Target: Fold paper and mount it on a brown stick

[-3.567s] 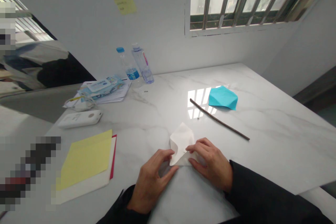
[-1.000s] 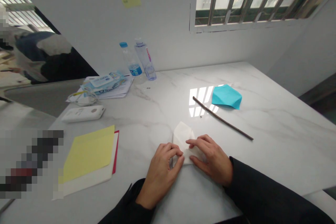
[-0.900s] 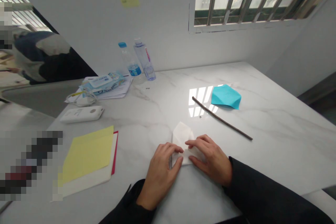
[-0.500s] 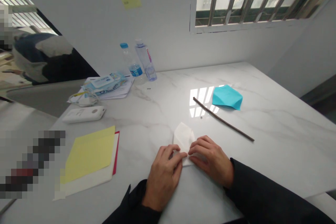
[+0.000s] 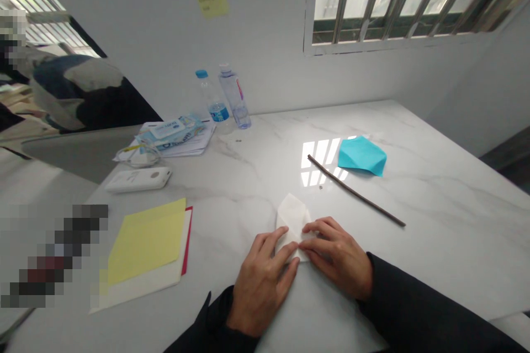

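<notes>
A small piece of folded white paper (image 5: pixel 292 214) lies on the table with a pointed top end turned away from me. My left hand (image 5: pixel 267 270) rests on its lower left part, fingers stretched out and apart, the fingertips pressing it down. From the other side, my right hand (image 5: pixel 337 256) has its fingers bent in and its fingertips on the paper's right edge, close to the left index finger. The paper's lower part is partly covered by both hands. Beyond my right hand lie a thin brown stick (image 5: pixel 356 193) and a folded turquoise paper (image 5: pixel 362 155).
Yellow, cream and red paper sheets (image 5: pixel 147 242) are stacked at left. Behind them are a white power bank (image 5: pixel 138 180), a cable (image 5: pixel 141 154), a wet-wipe pack (image 5: pixel 169 133) and two plastic bottles (image 5: pixel 234 96). A person (image 5: pixel 78 88) is at the far left.
My left fingers have straightened and spread on the white paper, showing more of its middle. The right fingertips have shifted slightly along its edge. The whole view has moved a little.
</notes>
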The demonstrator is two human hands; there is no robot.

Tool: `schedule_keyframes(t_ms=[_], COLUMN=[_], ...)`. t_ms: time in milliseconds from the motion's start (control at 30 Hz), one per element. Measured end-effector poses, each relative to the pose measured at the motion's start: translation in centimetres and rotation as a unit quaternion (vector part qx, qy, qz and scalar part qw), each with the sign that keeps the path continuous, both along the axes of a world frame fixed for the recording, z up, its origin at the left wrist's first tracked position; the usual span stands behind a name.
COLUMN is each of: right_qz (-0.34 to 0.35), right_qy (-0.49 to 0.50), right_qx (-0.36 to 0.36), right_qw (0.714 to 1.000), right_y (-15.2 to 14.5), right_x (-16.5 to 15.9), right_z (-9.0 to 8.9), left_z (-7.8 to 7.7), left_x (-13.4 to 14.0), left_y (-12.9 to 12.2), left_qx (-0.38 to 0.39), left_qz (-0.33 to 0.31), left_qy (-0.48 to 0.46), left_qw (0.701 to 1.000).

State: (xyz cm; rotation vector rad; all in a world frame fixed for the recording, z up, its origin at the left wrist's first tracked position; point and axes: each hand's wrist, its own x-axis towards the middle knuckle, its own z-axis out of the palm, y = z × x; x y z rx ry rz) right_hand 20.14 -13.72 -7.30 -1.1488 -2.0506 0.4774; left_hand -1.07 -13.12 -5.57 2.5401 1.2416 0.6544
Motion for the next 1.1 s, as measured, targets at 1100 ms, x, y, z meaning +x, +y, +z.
schedule_keyframes(t_ms=[1100], right_qz=[0.072], right_qy=[-0.087], right_qx=[0.046], right_qw=[0.993], right_y=[1.1], right_x=[1.7], right_z=[0.5], left_z=[-0.6], left_x=[-0.3], left_y=[0.2], left_qx=[0.044], left_qz=[-0.004], left_qy=[0.034], left_qw=[0.998])
